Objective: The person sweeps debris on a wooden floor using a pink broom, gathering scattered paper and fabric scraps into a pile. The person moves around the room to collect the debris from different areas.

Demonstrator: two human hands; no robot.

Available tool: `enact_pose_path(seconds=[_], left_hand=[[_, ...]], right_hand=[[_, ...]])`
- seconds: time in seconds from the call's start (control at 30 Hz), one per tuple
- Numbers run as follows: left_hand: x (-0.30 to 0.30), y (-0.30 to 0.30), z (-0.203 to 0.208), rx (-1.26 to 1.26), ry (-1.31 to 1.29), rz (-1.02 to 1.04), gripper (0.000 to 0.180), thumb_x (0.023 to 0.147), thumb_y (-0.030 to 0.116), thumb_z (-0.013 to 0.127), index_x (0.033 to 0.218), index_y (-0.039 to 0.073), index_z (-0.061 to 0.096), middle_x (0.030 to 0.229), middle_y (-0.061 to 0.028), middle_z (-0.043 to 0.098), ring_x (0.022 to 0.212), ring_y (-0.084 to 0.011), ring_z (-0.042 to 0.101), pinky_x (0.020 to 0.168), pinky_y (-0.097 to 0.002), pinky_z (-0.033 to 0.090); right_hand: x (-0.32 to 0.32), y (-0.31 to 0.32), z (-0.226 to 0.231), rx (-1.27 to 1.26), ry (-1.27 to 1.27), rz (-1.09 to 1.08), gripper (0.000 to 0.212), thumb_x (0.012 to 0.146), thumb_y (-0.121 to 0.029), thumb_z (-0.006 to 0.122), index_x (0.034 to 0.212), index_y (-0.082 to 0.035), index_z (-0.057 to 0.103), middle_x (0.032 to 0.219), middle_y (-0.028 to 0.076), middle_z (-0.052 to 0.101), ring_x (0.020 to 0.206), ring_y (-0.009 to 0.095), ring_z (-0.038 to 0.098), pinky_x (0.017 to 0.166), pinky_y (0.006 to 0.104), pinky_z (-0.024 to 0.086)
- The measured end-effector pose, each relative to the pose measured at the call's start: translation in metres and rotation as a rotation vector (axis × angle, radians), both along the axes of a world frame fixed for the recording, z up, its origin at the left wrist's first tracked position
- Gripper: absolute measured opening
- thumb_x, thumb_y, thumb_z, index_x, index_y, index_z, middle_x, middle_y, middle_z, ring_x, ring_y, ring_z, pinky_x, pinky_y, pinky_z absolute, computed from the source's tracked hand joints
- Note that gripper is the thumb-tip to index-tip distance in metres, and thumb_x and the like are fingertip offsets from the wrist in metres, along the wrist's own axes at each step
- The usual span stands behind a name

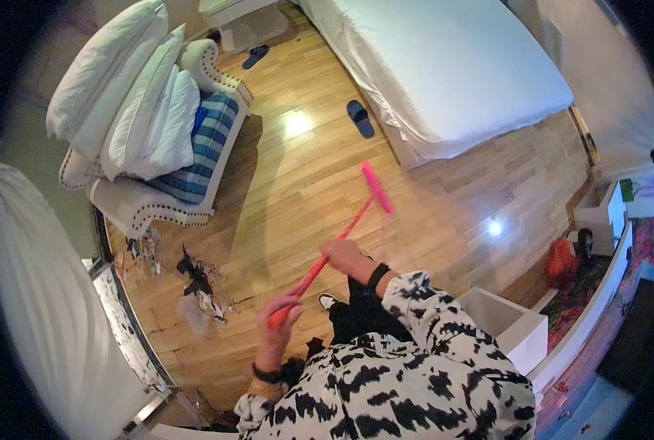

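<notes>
My left hand [276, 328] is closed around the top end of a long red handle. My right hand [346, 258] grips the same handle farther down. The handle belongs to a broom [376, 188] with a narrow, bar-shaped pink head, which is on or just above the wooden floor [290, 183] near the bed's corner; I cannot tell whether it is bristle or rubber. To the left lies a swept-looking heap of debris [199, 279] with dark scraps, paper bits and dust. A black band sits on each of my wrists.
A bed [459, 73] with a white sheet fills the upper right. At left, a studded sofa [140, 209] carries several white pillows [133, 110]. One dark slipper [360, 119] lies beside the bed, another slipper [255, 56] farther off. An open white drawer [504, 328] juts out at right.
</notes>
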State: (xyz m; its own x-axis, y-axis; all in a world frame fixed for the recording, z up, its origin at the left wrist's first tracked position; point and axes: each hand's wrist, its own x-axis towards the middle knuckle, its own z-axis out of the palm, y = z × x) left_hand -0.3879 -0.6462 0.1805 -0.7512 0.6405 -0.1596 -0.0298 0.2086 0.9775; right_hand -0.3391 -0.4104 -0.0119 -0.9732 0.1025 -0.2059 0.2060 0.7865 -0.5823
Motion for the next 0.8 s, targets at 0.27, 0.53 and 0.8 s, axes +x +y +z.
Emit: enact_pose_path(seconds=[0.27,0.53,0.8], left_hand=[[0.018,0.053,-0.046,0.017,-0.048,0.122,0.018,0.084,0.003,0.075,0.100,0.000,0.066,0.123,-0.0162,0.068,0.112,-0.0225,0.064,0.096,-0.0346,0.050],[0.015,-0.101,0.000,-0.025,-0.247,0.461,0.016,0.082,-0.002,0.073,0.098,0.000,0.069,0.119,-0.0196,0.068,0.110,-0.0245,0.064,0.096,-0.0345,0.051],[0.050,-0.219,0.071,-0.212,0.163,0.585,0.016,0.079,-0.003,0.073,0.095,0.000,0.069,0.114,-0.0209,0.069,0.105,-0.0250,0.066,0.092,-0.0346,0.053]], right_hand=[[-0.008,0.052,-0.055,0.082,-0.090,0.131,0.016,0.084,-0.021,0.062,0.084,-0.006,0.065,0.087,0.019,0.066,0.081,0.040,0.067,0.065,0.0505,0.054],[-0.045,-0.128,-0.041,-0.007,-0.062,0.375,0.011,0.083,-0.017,0.061,0.085,-0.006,0.064,0.084,0.016,0.066,0.082,0.037,0.067,0.068,0.0472,0.054],[-0.065,-0.277,0.032,-0.414,0.192,0.511,0.009,0.083,-0.017,0.066,0.082,-0.008,0.062,0.081,0.014,0.066,0.079,0.037,0.066,0.064,0.0494,0.051]])
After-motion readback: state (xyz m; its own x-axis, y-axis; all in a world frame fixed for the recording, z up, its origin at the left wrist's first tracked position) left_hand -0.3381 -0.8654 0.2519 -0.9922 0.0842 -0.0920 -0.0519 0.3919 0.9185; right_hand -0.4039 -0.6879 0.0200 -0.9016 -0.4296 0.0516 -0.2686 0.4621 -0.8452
